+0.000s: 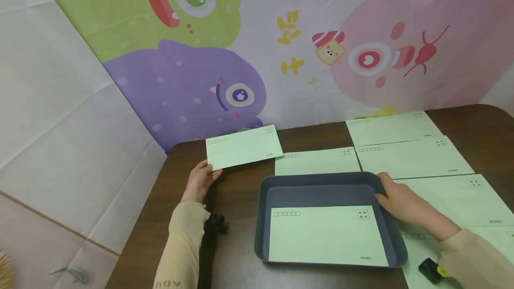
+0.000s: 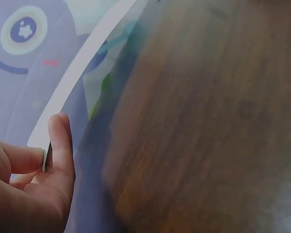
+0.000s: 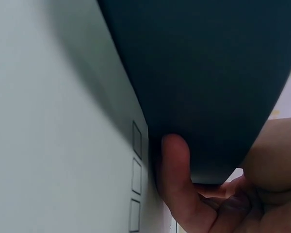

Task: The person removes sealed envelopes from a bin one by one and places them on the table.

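Observation:
My left hand (image 1: pixel 198 181) pinches a pale green envelope (image 1: pixel 246 147) by its lower left corner, thumb against fingers. In the left wrist view this envelope (image 2: pixel 80 73) appears almost edge-on, raised off the wooden table. A dark grey tray (image 1: pixel 317 196) stands in front, with another pale envelope (image 1: pixel 321 240) lying flat inside its near part. My right hand (image 1: pixel 409 202) grips the tray's right rim. The right wrist view has the dark tray wall (image 3: pixel 199 73) filling the top, with the right hand's fingers (image 3: pixel 177 160) curled at its edge.
Behind the tray lies an envelope (image 1: pixel 317 163), overlapped by the held one's corner in this view. Several more envelopes (image 1: pixel 413 159) cover the table's right side. A black-and-yellow object (image 1: pixel 431 271) shows by the right sleeve. A printed cloth (image 1: pixel 281 92) hangs behind the table.

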Tool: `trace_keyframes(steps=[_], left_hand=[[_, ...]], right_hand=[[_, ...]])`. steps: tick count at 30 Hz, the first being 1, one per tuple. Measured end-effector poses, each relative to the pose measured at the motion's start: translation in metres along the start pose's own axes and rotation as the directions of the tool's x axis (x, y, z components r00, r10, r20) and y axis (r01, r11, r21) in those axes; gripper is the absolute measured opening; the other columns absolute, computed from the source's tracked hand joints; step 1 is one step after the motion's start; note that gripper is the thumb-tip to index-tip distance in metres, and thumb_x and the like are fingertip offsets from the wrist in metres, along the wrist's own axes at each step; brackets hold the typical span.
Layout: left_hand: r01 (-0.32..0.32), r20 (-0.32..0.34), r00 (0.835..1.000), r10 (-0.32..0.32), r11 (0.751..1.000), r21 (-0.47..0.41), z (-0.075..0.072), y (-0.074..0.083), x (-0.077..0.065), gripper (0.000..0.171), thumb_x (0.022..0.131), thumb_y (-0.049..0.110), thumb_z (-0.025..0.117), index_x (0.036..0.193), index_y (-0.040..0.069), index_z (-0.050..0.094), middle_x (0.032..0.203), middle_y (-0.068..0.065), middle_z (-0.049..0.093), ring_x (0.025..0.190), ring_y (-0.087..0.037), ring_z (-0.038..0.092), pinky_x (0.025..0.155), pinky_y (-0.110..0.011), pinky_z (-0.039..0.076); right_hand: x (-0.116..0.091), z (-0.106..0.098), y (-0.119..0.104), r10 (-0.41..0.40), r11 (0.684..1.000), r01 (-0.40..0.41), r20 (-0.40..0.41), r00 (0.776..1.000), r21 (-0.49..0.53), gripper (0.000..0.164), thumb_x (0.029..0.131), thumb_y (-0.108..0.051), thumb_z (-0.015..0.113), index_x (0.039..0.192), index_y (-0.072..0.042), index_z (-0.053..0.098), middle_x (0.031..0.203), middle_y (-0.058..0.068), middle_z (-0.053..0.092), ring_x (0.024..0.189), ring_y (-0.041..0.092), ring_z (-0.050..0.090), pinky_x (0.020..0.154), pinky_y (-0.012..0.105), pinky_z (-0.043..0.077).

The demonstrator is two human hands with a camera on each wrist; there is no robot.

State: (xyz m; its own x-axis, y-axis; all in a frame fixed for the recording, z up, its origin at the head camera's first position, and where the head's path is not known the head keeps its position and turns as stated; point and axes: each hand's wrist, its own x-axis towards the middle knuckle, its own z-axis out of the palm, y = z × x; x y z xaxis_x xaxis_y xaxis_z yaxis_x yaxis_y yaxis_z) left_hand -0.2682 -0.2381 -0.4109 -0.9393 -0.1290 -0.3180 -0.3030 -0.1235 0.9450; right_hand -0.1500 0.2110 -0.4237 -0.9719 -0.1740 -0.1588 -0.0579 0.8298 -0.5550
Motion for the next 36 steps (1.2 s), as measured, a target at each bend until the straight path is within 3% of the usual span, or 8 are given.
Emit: trace_keyframes(steps=[3, 9, 17, 24, 28, 31, 33, 36], left_hand=[[0.018, -0.009, 1.0, -0.018, 1.0, -0.006, -0.001, 0.002, 0.003, 0.045, 0.095, 0.001, 0.032, 0.139, -0.004, 0.026, 0.098, -0.008, 0.05, 0.067, -0.008, 0.062, 0.078, -0.02, 0.049], [0.043, -0.034, 0.998, -0.043, 0.999, -0.006, -0.006, 0.007, 0.01, 0.044, 0.096, 0.003, 0.031, 0.139, -0.003, 0.027, 0.112, -0.013, 0.046, 0.069, -0.007, 0.062, 0.087, -0.024, 0.047], [0.069, -0.086, 0.994, -0.071, 0.997, -0.026, -0.005, 0.015, 0.02, 0.047, 0.093, 0.001, 0.032, 0.14, -0.001, 0.028, 0.099, -0.009, 0.049, 0.062, -0.007, 0.061, 0.069, -0.016, 0.05], [0.049, -0.133, 0.989, -0.057, 0.997, -0.058, 0.005, 0.014, 0.025, 0.044, 0.094, 0.004, 0.033, 0.138, -0.003, 0.031, 0.098, -0.008, 0.047, 0.063, -0.008, 0.06, 0.074, -0.019, 0.05], [0.054, -0.173, 0.983, -0.069, 0.994, -0.093, 0.001, 0.005, 0.04, 0.044, 0.094, 0.005, 0.034, 0.137, -0.002, 0.033, 0.107, -0.012, 0.049, 0.065, -0.008, 0.059, 0.081, -0.02, 0.049], [0.048, -0.171, 0.983, -0.07, 0.99, -0.132, -0.009, -0.006, 0.063, 0.045, 0.092, 0.003, 0.038, 0.137, -0.003, 0.033, 0.116, -0.016, 0.049, 0.071, -0.01, 0.061, 0.083, -0.021, 0.048], [0.015, -0.147, 0.988, -0.043, 0.982, -0.187, -0.018, -0.013, 0.081, 0.043, 0.089, -0.002, 0.043, 0.132, -0.007, 0.039, 0.112, -0.019, 0.052, 0.073, -0.014, 0.063, 0.079, -0.023, 0.05], [0.003, -0.166, 0.985, -0.035, 0.982, -0.19, -0.02, -0.012, 0.088, 0.042, 0.089, -0.005, 0.043, 0.131, -0.008, 0.039, 0.106, -0.018, 0.055, 0.075, -0.014, 0.064, 0.079, -0.024, 0.051]], right_hand=[[0.0, 0.0, 0.0, 0.002, 1.0, -0.002, 0.004, 1.0, 0.003, 0.044, 0.09, -0.011, 0.047, 0.123, 0.011, 0.028, 0.111, 0.033, 0.052, 0.095, 0.036, 0.058, 0.072, 0.045, 0.046], [0.001, 0.0, 0.0, -0.003, 1.0, 0.003, 0.008, 1.0, 0.004, 0.044, 0.09, -0.012, 0.047, 0.123, 0.011, 0.029, 0.111, 0.034, 0.052, 0.095, 0.036, 0.058, 0.071, 0.044, 0.046], [0.001, -0.001, 0.0, 0.006, 1.0, -0.006, 0.011, 1.0, -0.004, 0.047, 0.09, -0.014, 0.049, 0.124, 0.011, 0.028, 0.112, 0.034, 0.051, 0.098, 0.04, 0.056, 0.073, 0.046, 0.046], [0.0, 0.0, 0.0, 0.002, 1.0, -0.002, 0.006, 1.0, -0.005, 0.045, 0.09, -0.013, 0.049, 0.123, 0.012, 0.03, 0.111, 0.034, 0.052, 0.097, 0.041, 0.056, 0.073, 0.047, 0.046], [0.0, 0.002, 0.0, 0.003, 1.0, -0.003, 0.01, 1.0, -0.005, 0.045, 0.09, -0.013, 0.049, 0.122, 0.012, 0.03, 0.111, 0.034, 0.052, 0.097, 0.04, 0.056, 0.073, 0.046, 0.046], [0.0, 0.001, 0.0, 0.008, 1.0, -0.008, 0.003, 1.0, -0.006, 0.046, 0.09, -0.014, 0.05, 0.122, 0.012, 0.03, 0.11, 0.034, 0.052, 0.097, 0.04, 0.057, 0.073, 0.046, 0.046], [0.0, 0.0, 0.0, 0.015, 1.0, -0.015, -0.004, 1.0, -0.007, 0.047, 0.09, -0.016, 0.05, 0.122, 0.013, 0.031, 0.11, 0.034, 0.052, 0.096, 0.039, 0.057, 0.072, 0.047, 0.046], [0.001, -0.002, -0.001, 0.023, 1.0, -0.023, -0.01, 1.0, -0.005, 0.048, 0.089, -0.018, 0.052, 0.12, 0.013, 0.034, 0.108, 0.033, 0.053, 0.093, 0.037, 0.057, 0.071, 0.046, 0.047]])
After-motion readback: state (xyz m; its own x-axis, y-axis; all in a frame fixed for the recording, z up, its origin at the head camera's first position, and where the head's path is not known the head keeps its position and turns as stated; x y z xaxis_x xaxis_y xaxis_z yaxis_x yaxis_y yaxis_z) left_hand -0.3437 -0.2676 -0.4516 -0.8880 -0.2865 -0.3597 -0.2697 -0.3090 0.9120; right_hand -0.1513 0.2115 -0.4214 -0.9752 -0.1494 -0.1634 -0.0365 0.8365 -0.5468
